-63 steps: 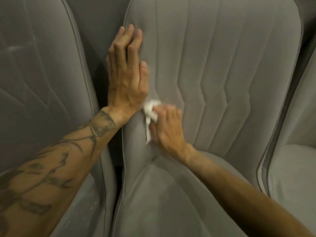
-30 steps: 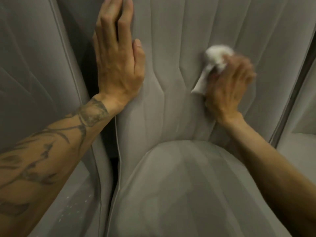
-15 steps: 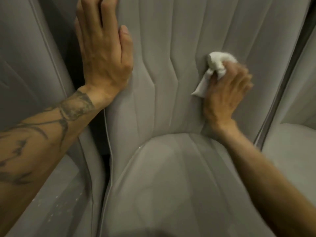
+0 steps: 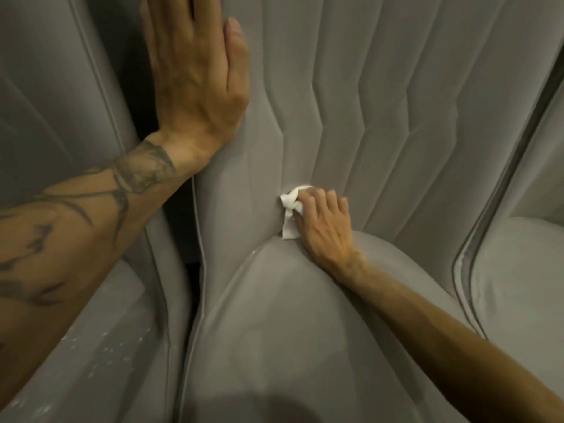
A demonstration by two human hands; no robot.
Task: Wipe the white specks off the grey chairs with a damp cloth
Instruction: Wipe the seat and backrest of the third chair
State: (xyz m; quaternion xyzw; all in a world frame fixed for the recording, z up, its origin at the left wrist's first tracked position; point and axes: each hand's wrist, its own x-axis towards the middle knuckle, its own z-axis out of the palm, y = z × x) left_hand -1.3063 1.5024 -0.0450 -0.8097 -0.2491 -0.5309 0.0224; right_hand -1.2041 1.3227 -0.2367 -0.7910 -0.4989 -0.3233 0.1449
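Grey velvety upholstery fills the view: three chairs stand side by side, and the work is on the middle chair point(image 4: 381, 87). The right hand point(image 4: 323, 227) has its fingers point(image 4: 319, 199) curled tight round a bunched white cloth point(image 4: 290, 206). A wad pokes out ahead of the fingertips and a loose tail hangs below them. That wad is pressed into the lower backrest, just above the crease point(image 4: 268, 248) where the back meets the seat cushion point(image 4: 290, 331). Balling the cloth likely gives a firm little pad that can work into the stitched channels, where a flat cloth would skate over them. One pale fleck sits in the crease just down and left of the cloth, and is probably the next target.

The left hand point(image 4: 198, 87) holds nothing. Its fingers are straight and together, with the palm flat against the backrest's left edge, well above and to the left of the cloth. I judge it a brace, steadying the soft back so the rubbing does not push it away.

Beyond that wrist lies the left chair point(image 4: 45, 102), whose seat carries a scatter of white specks point(image 4: 103, 349), far down-left of both hands. The middle chair's back looks nearly clean, so the task seems partway done, with the left seat waiting. The right chair point(image 4: 518, 285) shows no specks that I can make out.
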